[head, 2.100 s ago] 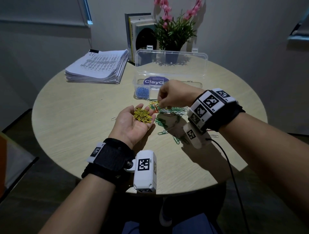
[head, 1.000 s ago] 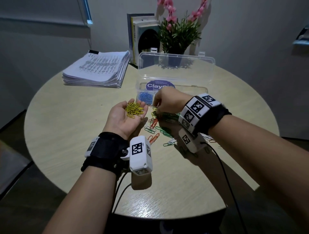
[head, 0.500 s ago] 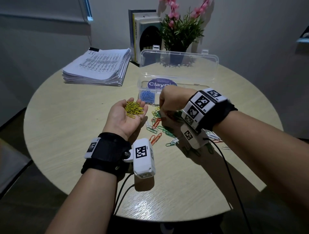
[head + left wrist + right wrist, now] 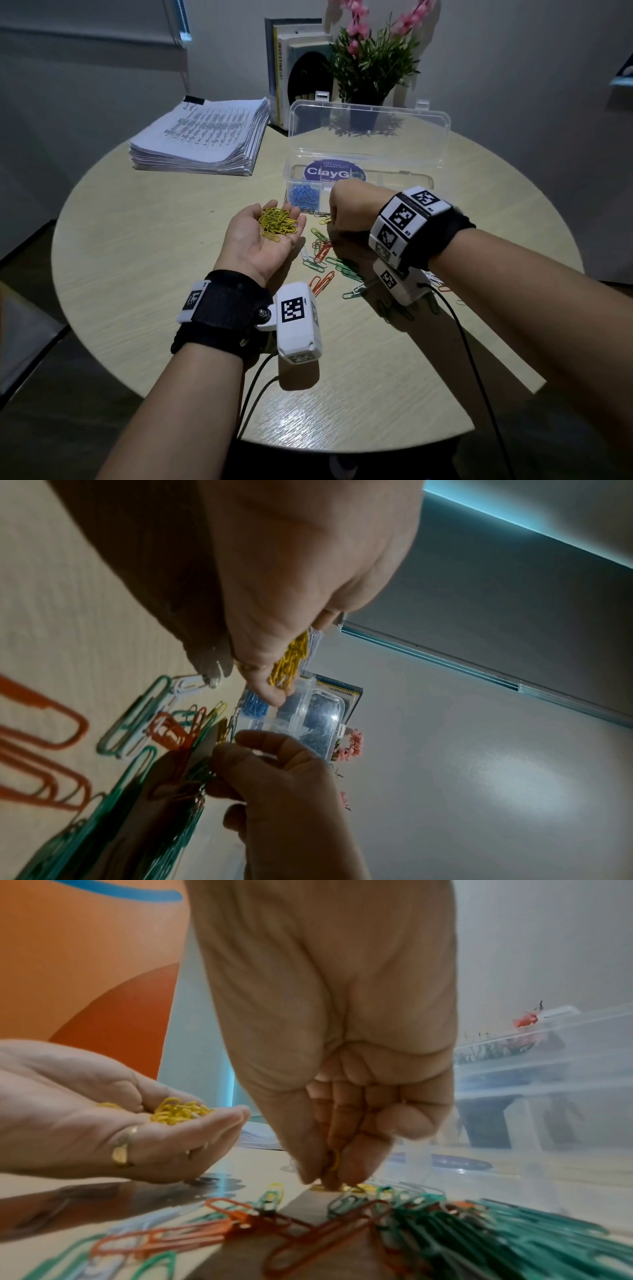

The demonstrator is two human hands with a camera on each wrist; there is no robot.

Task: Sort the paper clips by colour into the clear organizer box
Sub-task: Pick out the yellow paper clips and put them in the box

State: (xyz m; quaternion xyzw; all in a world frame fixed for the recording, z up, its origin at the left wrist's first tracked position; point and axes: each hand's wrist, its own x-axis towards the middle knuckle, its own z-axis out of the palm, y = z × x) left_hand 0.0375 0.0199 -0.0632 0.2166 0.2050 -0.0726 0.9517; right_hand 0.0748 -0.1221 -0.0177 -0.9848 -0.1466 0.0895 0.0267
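My left hand (image 4: pixel 263 240) lies palm up and cupped just above the table, carrying a heap of yellow paper clips (image 4: pixel 278 224). To its right, my right hand (image 4: pixel 347 210) points fingers down into the loose clips (image 4: pixel 325 257), a mix of green, orange, white and yellow. In the right wrist view its fingertips (image 4: pixel 352 1164) pinch one yellow clip (image 4: pixel 334 1160) right at the tabletop. Just behind both hands stands the clear organizer box (image 4: pixel 394 176) with its lid (image 4: pixel 370 133) up. Its near-left compartment holds blue clips (image 4: pixel 303 197).
A thick stack of printed papers (image 4: pixel 202 137) lies at the back left of the round wooden table (image 4: pixel 137 240). Books (image 4: pixel 294 68) and a potted pink-flowered plant (image 4: pixel 373 58) stand behind the box. Wrist-camera cables (image 4: pixel 469 359) trail over the near edge.
My right hand stayed at the pile beside the box and dipped its fingers down onto a yellow clip. The left hand kept its yellow heap steady, palm up.
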